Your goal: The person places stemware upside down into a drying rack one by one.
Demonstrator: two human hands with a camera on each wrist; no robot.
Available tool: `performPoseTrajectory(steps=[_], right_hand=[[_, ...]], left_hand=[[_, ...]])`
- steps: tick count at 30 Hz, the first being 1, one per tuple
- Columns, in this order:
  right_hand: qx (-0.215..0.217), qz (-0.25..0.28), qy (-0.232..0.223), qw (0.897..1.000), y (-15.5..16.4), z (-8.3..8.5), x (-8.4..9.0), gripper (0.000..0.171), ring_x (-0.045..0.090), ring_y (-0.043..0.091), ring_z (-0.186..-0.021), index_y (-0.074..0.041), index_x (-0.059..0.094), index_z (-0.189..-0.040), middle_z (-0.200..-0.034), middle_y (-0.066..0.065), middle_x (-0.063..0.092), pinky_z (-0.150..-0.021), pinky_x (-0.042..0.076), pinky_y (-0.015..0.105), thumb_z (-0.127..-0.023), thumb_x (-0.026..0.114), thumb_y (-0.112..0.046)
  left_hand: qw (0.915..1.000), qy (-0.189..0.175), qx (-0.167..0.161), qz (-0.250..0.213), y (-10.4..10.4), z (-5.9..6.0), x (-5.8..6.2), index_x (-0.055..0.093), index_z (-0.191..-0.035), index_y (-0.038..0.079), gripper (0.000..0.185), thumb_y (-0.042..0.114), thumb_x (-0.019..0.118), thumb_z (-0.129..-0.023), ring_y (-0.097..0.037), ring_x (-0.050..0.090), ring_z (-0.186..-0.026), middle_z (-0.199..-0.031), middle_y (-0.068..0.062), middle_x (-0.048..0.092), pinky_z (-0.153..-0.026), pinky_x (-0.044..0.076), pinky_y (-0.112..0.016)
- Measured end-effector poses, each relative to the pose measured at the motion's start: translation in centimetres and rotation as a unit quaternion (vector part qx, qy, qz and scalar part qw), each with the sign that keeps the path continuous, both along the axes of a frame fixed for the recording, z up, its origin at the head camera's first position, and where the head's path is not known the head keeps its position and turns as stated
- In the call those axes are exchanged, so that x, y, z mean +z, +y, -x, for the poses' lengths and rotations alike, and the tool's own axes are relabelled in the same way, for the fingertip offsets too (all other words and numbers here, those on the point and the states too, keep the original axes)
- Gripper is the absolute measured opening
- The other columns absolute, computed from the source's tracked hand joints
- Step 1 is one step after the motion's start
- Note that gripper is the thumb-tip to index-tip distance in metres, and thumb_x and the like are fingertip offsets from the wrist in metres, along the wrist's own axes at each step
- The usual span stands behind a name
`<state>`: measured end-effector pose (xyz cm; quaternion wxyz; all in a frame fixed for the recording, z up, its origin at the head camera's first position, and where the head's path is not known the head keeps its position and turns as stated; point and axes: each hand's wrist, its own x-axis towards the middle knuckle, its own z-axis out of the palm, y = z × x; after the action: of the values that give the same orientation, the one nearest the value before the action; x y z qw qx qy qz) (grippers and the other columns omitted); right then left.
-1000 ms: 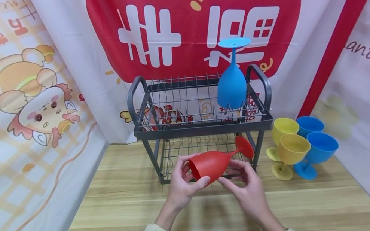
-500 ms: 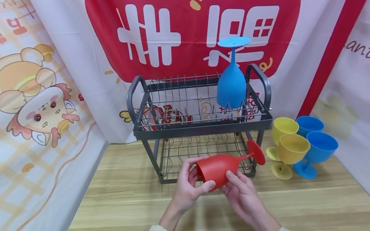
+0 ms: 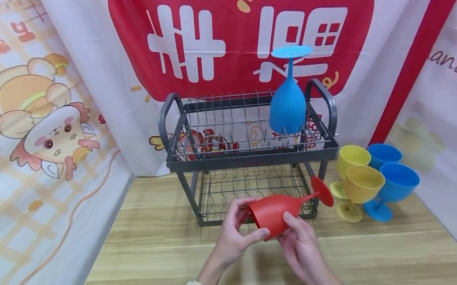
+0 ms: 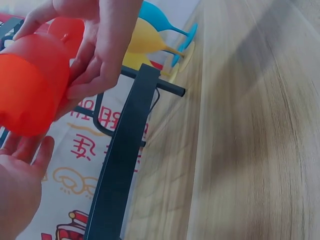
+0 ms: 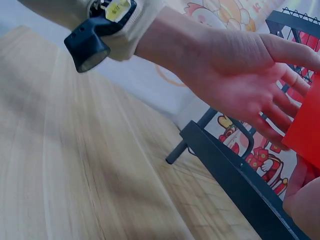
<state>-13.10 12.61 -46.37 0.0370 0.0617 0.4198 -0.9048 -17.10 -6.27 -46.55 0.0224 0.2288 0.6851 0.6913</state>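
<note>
Dish rack (image 3: 251, 158) stood on the wooden table (image 3: 149, 262), blue goblet (image 3: 287, 104) inverted on its top tier. Red goblet (image 3: 279, 209) was held on its side, in the air just in front of the lower tier. Left hand (image 3: 232, 239) was curled round the rim end, right hand (image 3: 299, 239) round the bowl. Judged: foot should be kept clear of the rack leg, grip kept on the bowl.

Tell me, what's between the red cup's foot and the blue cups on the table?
Two yellow cups stand between the red cup and the blue cups, as the head view shows.
</note>
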Motion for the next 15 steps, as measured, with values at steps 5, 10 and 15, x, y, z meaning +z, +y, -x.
performPoseTrajectory(steps=[5, 10, 15], right_hand=[[-0.034, -0.013, 0.005, 0.999, 1.3, 0.1, 0.0, 0.027, 0.071, 0.010, -0.114, -0.019, 0.065, -0.132, -0.125, -0.007, 0.076, -0.102, 0.058, 0.025, -0.107, 0.058, -0.014], [-0.058, -0.038, 0.011, 0.998, 3.4, 0.1, 0.0, 0.022, 0.070, 0.007, -0.111, -0.020, 0.067, -0.125, -0.119, -0.009, 0.076, -0.101, 0.058, 0.022, -0.106, 0.059, -0.011], [-0.079, -0.053, 0.011, 0.995, 6.3, 0.0, 0.3, 0.021, 0.070, 0.007, -0.110, -0.023, 0.070, -0.124, -0.120, -0.011, 0.076, -0.098, 0.059, 0.021, -0.107, 0.060, -0.015]], left_hand=[[0.9967, 0.047, 0.063, -0.020, -1.2, 0.1, -0.1, 0.052, -0.143, 0.014, 0.063, 0.009, 0.082, -0.088, -0.033, 0.060, -0.134, -0.143, -0.011, 0.063, -0.114, 0.052, -0.043], [0.9750, 0.112, 0.181, -0.064, -3.1, 0.5, 0.2, 0.055, -0.134, -0.001, 0.046, -0.002, 0.072, -0.091, -0.024, 0.065, -0.121, -0.130, -0.020, 0.065, -0.101, 0.056, -0.028], [0.9429, 0.140, 0.283, -0.105, -5.6, 1.3, 1.6, 0.054, -0.127, -0.010, 0.036, -0.001, 0.066, -0.095, -0.015, 0.064, -0.110, -0.120, -0.019, 0.065, -0.095, 0.054, -0.022]])
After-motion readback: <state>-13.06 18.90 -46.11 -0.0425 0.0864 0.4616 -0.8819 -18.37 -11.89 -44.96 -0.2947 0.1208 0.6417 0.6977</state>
